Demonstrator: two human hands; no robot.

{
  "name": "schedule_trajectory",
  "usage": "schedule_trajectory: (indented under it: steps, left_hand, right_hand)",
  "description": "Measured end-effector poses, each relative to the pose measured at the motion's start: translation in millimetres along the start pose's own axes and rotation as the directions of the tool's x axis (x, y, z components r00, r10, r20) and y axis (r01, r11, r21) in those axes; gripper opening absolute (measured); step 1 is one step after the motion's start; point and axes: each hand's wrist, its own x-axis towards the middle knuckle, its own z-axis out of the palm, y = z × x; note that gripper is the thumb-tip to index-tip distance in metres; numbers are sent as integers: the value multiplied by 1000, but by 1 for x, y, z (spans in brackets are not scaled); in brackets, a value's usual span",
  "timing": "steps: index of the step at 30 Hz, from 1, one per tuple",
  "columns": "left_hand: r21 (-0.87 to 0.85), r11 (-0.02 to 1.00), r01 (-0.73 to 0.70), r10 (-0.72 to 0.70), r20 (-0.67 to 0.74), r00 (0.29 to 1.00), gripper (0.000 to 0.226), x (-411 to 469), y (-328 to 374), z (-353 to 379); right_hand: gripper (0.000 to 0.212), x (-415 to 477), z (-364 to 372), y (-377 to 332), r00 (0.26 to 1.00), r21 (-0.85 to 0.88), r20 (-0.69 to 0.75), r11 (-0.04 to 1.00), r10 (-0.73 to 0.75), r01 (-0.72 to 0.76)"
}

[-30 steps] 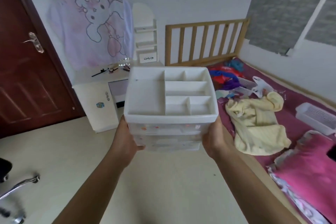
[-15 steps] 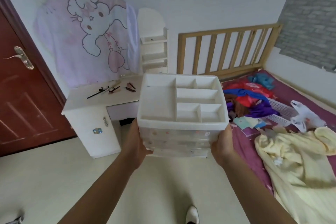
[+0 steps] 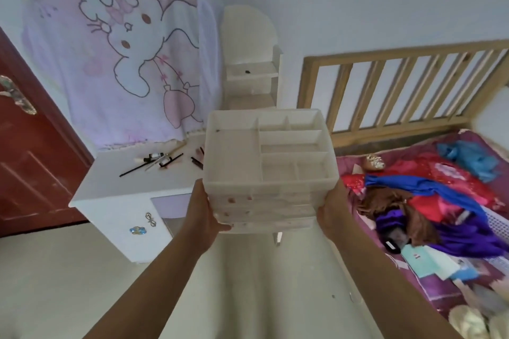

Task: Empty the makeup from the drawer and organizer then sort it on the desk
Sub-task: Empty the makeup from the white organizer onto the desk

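A white plastic organizer (image 3: 268,162) with empty top compartments and clear drawers below is held in the air in front of me. My left hand (image 3: 202,209) grips its left side with fingers curled under the base. My right hand (image 3: 332,210) grips its right side. Behind it stands a white desk (image 3: 110,187). Makeup brushes and pencils (image 3: 159,160) lie scattered on the desk top, with more makeup items (image 3: 197,158) just left of the organizer.
A pink cartoon-print cloth (image 3: 118,63) hangs on the wall above the desk. A white shelf unit (image 3: 252,74) stands at the desk's back. A wooden-framed bed (image 3: 399,85) piled with clothes (image 3: 440,201) lies to the right. A red door (image 3: 27,159) is at left.
I have walked closer to the desk with the organizer in both hands. The desk and bed now look larger and nearer; the grip on the organizer is unchanged.
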Motion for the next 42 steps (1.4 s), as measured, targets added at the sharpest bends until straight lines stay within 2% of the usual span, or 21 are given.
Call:
schedule_trajectory:
  steps: [2, 7, 12, 14, 18, 22, 25, 27, 30, 33, 34, 36, 38, 40, 42]
  left_hand:
    - [-9, 999, 32, -32, -31, 999, 51, 43, 5, -6]
    - [-6, 994, 108, -108, -65, 992, 63, 162, 14, -25]
    - [-30, 972, 233, -235, -87, 968, 53, 268, 31, -34]
    - [-69, 958, 278, -283, -93, 954, 49, 305, 36, -34]
    - [-90, 928, 362, -373, -194, 907, 42, 364, 27, -32]
    - [-149, 883, 446, -469, -236, 851, 31, 412, 20, -20]
    - [-176, 880, 441, -474, -289, 832, 27, 438, 16, -6]
    - [-165, 903, 397, -430, -333, 839, 24, 452, 10, 3]
    - [-99, 939, 329, -341, -383, 858, 45, 471, 1, 10]
    - [-81, 957, 279, -288, -383, 878, 34, 483, -2, 16]
    - [-84, 960, 268, -278, -401, 873, 38, 485, -6, 15]
    - [-196, 941, 277, -337, -436, 834, 41, 488, -11, 11]
    - [-307, 907, 290, -406, -446, 798, 43, 492, -19, 4]
    - [-265, 892, 366, -451, -467, 761, 27, 491, -20, 2]
    - [-175, 906, 385, -421, -447, 789, 28, 489, -15, 3]
  right_hand:
    - [44, 43, 13, 9, 1000, -34, 15, 999, 22, -22]
    - [48, 155, 42, 45, 993, -129, -58, 985, 105, -111]
    - [44, 249, 68, 67, 973, -203, -159, 958, 170, -201]
    - [48, 282, 68, 78, 949, -198, -206, 940, 238, -278]
    - [60, 329, 61, 97, 889, -173, -266, 889, 372, -424]
    - [52, 381, 49, 114, 848, -162, -344, 864, 404, -477]
    - [39, 415, 38, 124, 850, -156, -351, 871, 393, -467]
    - [34, 436, 30, 128, 867, -145, -297, 879, 399, -454]
    - [37, 460, 24, 124, 853, -173, -239, 844, 464, -507]
    - [37, 478, 27, 124, 829, -173, -236, 818, 507, -549]
    - [35, 482, 25, 127, 823, -152, -258, 820, 506, -551]
    - [34, 484, 22, 131, 817, -177, -278, 809, 505, -560]
    - [41, 488, 19, 133, 810, -191, -254, 794, 529, -578]
    - [54, 490, 24, 126, 800, -191, -224, 780, 557, -596]
    - [47, 489, 27, 120, 796, -193, -236, 776, 557, -600]
